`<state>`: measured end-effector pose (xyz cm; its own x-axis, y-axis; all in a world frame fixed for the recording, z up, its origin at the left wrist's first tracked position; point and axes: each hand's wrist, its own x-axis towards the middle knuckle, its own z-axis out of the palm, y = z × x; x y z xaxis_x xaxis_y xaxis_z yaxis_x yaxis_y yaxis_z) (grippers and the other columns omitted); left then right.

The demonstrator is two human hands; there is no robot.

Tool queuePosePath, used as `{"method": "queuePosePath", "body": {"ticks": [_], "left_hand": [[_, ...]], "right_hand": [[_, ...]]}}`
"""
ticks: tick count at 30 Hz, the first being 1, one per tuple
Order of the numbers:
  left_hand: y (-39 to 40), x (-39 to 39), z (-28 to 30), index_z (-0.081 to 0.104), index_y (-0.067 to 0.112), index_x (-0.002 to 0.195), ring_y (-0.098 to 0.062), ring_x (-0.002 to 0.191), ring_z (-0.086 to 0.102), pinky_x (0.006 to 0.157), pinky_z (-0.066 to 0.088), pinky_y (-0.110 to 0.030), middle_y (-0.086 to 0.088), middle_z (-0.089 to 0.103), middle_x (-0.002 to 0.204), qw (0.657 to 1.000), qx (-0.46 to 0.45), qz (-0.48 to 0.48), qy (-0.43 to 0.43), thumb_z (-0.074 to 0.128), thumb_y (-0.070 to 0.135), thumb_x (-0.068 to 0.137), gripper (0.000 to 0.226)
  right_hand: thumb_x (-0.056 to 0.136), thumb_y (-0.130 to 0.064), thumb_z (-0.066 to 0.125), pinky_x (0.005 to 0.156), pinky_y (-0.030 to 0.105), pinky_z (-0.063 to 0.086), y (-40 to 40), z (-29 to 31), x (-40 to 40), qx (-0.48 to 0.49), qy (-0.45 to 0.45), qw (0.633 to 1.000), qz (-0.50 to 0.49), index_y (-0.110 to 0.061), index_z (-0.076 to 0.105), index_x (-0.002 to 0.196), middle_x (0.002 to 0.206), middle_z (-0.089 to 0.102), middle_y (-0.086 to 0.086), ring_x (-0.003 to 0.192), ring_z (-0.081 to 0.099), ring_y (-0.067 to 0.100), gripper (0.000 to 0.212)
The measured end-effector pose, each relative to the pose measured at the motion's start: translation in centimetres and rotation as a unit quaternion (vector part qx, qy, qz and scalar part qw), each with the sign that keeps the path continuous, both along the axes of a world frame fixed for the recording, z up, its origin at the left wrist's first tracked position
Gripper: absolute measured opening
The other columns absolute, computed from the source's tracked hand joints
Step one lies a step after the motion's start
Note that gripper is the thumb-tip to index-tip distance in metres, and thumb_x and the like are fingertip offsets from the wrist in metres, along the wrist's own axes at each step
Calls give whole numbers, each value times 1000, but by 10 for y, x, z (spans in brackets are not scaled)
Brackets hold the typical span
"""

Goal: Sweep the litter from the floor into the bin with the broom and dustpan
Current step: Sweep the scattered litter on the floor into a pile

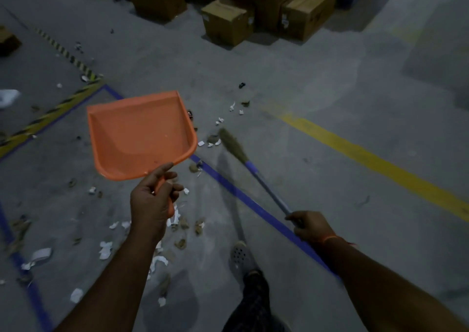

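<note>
My left hand (153,199) grips the handle of an orange dustpan (139,133), held up off the floor with its empty pan facing me. My right hand (311,226) holds the metal shaft of a broom (234,146). The broom's straw head reaches forward and left to the floor beside small white and brown scraps (212,141). More torn paper and brown litter (106,249) lies scattered on the grey concrete below and left of the dustpan. No bin is in view.
Several cardboard boxes (228,21) are stacked at the far side. A blue tape line (253,206) and a yellow line (368,159) cross the floor. Black-and-yellow hazard tape (50,114) runs at left. My grey shoe (242,257) stands between my arms.
</note>
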<state>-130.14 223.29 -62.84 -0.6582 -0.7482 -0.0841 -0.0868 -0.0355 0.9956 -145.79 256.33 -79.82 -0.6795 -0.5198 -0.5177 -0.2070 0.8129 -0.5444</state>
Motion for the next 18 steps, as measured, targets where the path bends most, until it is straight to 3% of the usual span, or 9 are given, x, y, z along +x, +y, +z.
{"method": "queuePosePath", "body": {"ticks": [2, 5, 11, 14, 16, 18], "left_hand": [[-15, -16, -8, 67, 13, 121, -14, 69, 64, 62, 53, -22, -3, 67, 97, 1000, 6, 12, 2, 49, -9, 98, 37], [-45, -42, -22, 66, 9, 123, -15, 69, 64, 63, 53, -23, -7, 66, 99, 999, 9, 32, -6, 49, -10, 98, 36], [-97, -93, -35, 68, 12, 121, -17, 70, 65, 62, 52, -26, -7, 68, 100, 997, 12, 70, -24, 51, -9, 96, 37], [-112, -110, -40, 68, 13, 121, -17, 70, 66, 63, 52, -25, -7, 69, 102, 996, 5, 84, -30, 51, -10, 96, 38], [-118, -116, -42, 67, 12, 121, -15, 69, 67, 62, 52, -23, -8, 68, 104, 995, -3, 99, -33, 50, -11, 97, 38], [-121, -119, -44, 66, 10, 122, -13, 69, 67, 60, 52, -21, -9, 67, 105, 993, -12, 111, -39, 49, -11, 98, 37]], "right_hand": [[70, -5, 68, 74, 30, 60, -14, -6, -32, 4, 5, 999, -43, -26, 74, 112, 92, 73, 6, 68, 70, 16, 47], [76, -1, 67, 50, 14, 50, -39, -22, -84, 20, 1, 997, -72, -22, 72, 114, 93, 69, 6, 56, 67, 12, 44], [81, 0, 68, 41, 9, 45, -100, -40, -178, 63, 1, 997, -38, -20, 70, 117, 95, 68, 8, 54, 68, 12, 41], [80, 0, 69, 48, 16, 52, -125, -55, -215, 93, 4, 995, 33, -20, 70, 116, 98, 68, 7, 56, 68, 12, 42], [80, -5, 69, 68, 24, 59, -139, -67, -234, 119, 15, 987, 107, -25, 70, 117, 106, 69, 6, 67, 67, 12, 42], [80, -10, 68, 89, 30, 55, -147, -79, -247, 145, 34, 972, 183, -31, 69, 117, 115, 68, 1, 89, 66, 14, 42]]}}
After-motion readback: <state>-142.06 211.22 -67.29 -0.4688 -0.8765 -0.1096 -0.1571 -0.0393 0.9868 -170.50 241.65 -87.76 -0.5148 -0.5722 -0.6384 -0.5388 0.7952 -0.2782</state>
